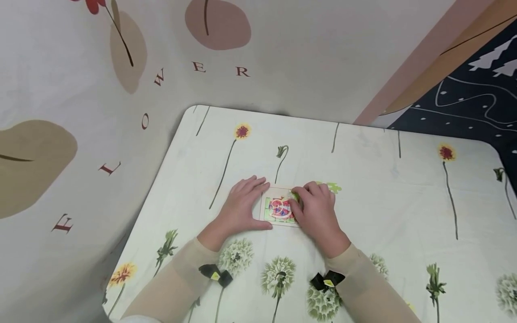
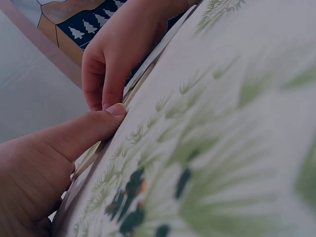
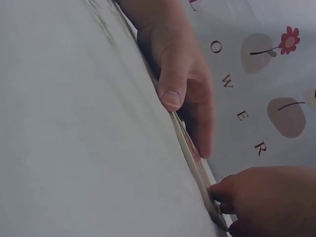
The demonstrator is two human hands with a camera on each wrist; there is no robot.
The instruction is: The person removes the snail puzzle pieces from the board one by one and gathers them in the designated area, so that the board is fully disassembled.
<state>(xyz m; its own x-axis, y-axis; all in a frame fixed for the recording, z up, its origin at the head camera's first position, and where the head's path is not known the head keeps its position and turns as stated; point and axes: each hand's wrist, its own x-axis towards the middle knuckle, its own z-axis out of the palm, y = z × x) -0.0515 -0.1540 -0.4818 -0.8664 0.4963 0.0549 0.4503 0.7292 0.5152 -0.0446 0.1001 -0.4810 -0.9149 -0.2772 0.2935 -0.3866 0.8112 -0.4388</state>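
Observation:
A small, flat jigsaw puzzle board (image 1: 282,223) with a pale border and a red, blue and green picture lies on the table. My left hand (image 1: 241,207) holds the board from its left side, thumb along the near edge and fingers at the far edge. At the upper right of the board, my right hand (image 1: 319,208) pinches a green puzzle piece (image 1: 295,196), which its fingers partly cover. In the right wrist view the board (image 3: 190,153) shows edge-on between the two hands. The left thumb (image 2: 106,123) rests at the board's edge in the left wrist view.
Another bright green piece (image 1: 333,187) lies on the table just beyond the right hand. A white cloth with printed flowers covers the table (image 1: 387,215). A printed wall hanging (image 1: 307,58) rises behind the table's far and left edges.

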